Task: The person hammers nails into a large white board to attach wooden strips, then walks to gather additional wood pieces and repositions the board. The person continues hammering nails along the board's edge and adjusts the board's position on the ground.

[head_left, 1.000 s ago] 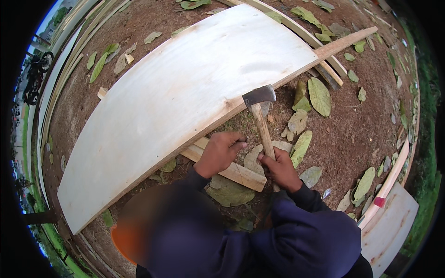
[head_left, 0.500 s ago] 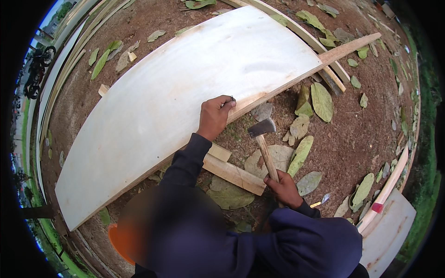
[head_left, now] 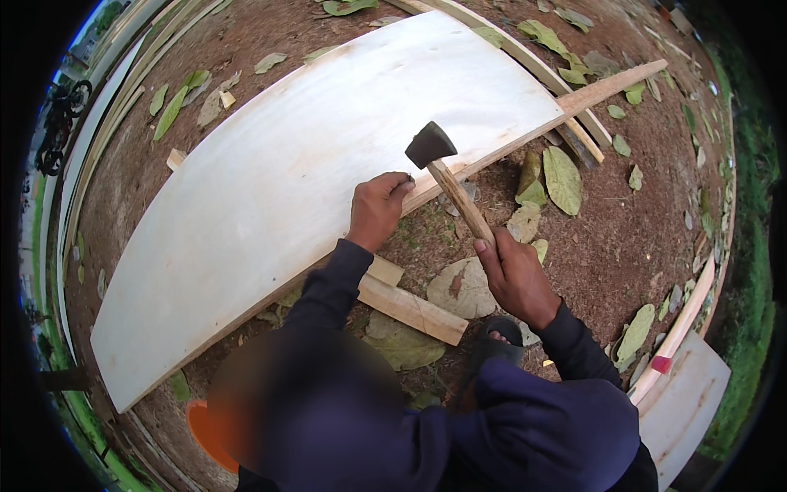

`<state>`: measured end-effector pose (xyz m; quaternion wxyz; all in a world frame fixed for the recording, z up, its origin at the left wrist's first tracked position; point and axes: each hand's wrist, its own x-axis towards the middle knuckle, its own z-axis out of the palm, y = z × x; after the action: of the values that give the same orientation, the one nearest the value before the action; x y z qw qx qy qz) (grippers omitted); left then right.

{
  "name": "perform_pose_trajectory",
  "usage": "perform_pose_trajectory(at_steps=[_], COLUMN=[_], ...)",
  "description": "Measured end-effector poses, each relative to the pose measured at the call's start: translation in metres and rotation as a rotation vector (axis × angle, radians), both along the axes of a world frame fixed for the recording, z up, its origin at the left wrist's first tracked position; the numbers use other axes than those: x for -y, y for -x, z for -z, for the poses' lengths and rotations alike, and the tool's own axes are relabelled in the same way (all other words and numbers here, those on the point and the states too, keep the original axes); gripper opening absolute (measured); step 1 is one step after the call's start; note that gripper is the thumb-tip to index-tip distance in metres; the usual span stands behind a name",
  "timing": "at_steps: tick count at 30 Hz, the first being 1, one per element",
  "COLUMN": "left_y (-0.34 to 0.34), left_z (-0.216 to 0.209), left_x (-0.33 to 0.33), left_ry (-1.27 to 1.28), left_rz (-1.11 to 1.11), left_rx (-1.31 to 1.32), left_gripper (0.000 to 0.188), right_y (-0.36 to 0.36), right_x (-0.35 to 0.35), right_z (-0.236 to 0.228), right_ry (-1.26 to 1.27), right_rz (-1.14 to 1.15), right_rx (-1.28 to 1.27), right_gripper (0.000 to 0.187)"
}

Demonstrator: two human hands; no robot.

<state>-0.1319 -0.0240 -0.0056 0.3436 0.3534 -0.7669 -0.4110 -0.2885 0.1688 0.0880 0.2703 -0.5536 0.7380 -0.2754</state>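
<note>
- right hand (head_left: 515, 275), centre right of the frame, is closed round the low end of the hammer (head_left: 452, 182) handle; the dark head looks heavy, so that low grip suits it.
- left hand (head_left: 379, 207) pinches something tiny at the edge of the plywood sheet (head_left: 311, 172), on its wooden strip (head_left: 574, 102).
- the sheet looks light and bendy, filling the upper left.
- open dirt lies at right.

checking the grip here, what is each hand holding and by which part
The right hand grips the hammer by the lower end of its wooden handle. The left hand pinches something small at the plywood sheet edge; too small to identify.
</note>
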Motion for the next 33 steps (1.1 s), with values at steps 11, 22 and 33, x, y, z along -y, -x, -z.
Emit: perform_pose_trajectory(at_steps=[11, 22, 33], left_y=[-0.001, -0.001, 0.002], left_z=[0.002, -0.002, -0.002], left_x=[-0.003, -0.004, -0.002], left_ry=[0.039, 0.003, -0.053], left_rz=[-0.029, -0.013, -0.057], left_rx=[0.025, 0.087, 0.042], left_gripper=[0.019, 0.017, 0.018], right_y=[0.003, 0.006, 0.012], right_x=[0.023, 0.021, 0.019], right_z=[-0.024, -0.004, -0.012], right_ry=[-0.021, -0.14, -0.031], right_rz=[-0.06, -0.105, 0.057], right_rx=[-0.131, -0.181, -0.032], right_gripper=[0.028, 0.033, 0.029])
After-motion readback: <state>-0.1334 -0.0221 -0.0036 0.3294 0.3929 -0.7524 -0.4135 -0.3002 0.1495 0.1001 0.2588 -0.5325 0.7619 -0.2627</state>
